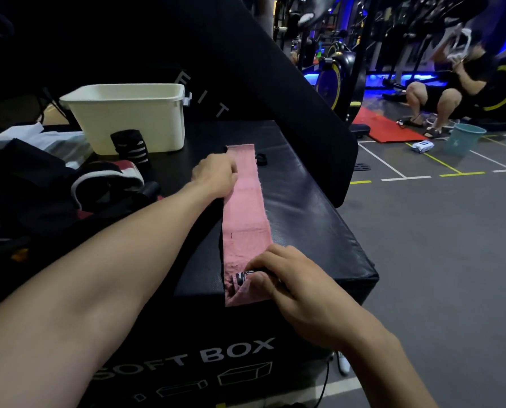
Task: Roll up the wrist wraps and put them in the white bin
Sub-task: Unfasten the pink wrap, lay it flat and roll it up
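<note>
1. We see a pink wrist wrap [246, 207] laid out flat and lengthwise on top of a black padded box [310, 219] marked "SOFT BOX"; it runs from the near edge of the top toward the far edge.
2. Our left hand [215, 176] rests on the left edge of the wrap near its far end, knuckles up and fingers bent down onto the fabric. We cannot tell whether it pinches the wrap or only presses on it.
3. Our right hand [293, 278] is at the wrap's near end, right at the near edge of the box top. Its fingers and thumb are curled round the folded end, where a dark patch with light markings shows, and they pinch it.
4. The near tip of the wrap hangs slightly over the near edge of the box.
5. A white bin [128, 119] stands at the far left of the box top, well apart from the pink wrap, its opening upward.
6. Just in front of the bin sits a rolled black wrap with pale stripes [129, 145], upright and close to the bin's front wall.
7. A small black loop [261, 159] lies beside the wrap's far end, on its right.
8. On the left side of the box top lies a heap of dark gear [40, 187], with a red, white and black piece on it.
9. Beyond the box, on the grey floor, a person crouches [449, 95] near a teal bucket [463, 138].
</note>
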A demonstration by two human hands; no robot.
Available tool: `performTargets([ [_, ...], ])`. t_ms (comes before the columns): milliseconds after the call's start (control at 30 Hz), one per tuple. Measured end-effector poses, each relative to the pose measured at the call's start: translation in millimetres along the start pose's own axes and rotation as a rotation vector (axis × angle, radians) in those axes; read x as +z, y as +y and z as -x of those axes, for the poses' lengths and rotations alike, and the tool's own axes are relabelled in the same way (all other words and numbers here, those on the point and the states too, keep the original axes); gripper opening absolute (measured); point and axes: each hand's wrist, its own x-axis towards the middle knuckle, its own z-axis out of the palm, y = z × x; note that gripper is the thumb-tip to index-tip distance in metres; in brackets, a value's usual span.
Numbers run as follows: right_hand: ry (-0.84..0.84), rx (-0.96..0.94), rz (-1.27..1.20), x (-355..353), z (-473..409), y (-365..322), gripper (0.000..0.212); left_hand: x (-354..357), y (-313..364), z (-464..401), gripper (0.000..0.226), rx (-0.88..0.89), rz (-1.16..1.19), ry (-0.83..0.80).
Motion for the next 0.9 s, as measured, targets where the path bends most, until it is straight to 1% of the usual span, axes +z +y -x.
performTargets([
  [33,0.001,0.000,0.002,0,0,0,0.032,-6,-1,3,0.022,0.003,0.026,-0.072],
  [100,0.004,0.004,0.002,0,0,-1,0.034,-22,2,13,0.027,0.063,0.016,-0.213],
  [133,0.002,0.007,0.000,1,0,-1,0.035,-30,6,21,0.031,0.107,-0.005,-0.248],
  [200,0.003,0.011,-0.005,1,0,-2,0.037,-43,15,45,0.045,0.188,-0.022,-0.244],
  [267,0.006,0.017,-0.011,1,0,-3,0.039,-47,22,71,0.047,0.213,-0.092,-0.186],
  [333,0.011,0.026,-0.010,1,0,-5,0.040,-46,23,87,0.053,0.123,-0.220,-0.192],
  [367,0.013,0.030,-0.011,1,1,-6,0.042,-45,20,90,0.054,0.043,-0.223,-0.219],
  [433,0.017,0.033,-0.012,1,2,-8,0.042,-41,10,89,0.050,-0.092,-0.083,-0.262],
  [500,0.020,0.038,-0.009,1,4,-8,0.038,-33,3,86,0.050,-0.172,0.084,-0.246],
  [667,0.026,0.037,-0.007,1,5,-9,0.035,-15,8,93,0.048,-0.248,0.240,-0.053],
  [733,0.030,0.035,-0.002,2,6,-9,0.033,-11,9,91,0.044,-0.276,0.258,-0.045],
  [800,0.037,0.030,0.001,3,6,-8,0.031,-10,8,86,0.035,-0.292,0.283,-0.054],
  [900,0.043,0.023,-0.011,3,5,-6,0.031,-10,8,81,0.030,-0.277,0.295,-0.026],
])
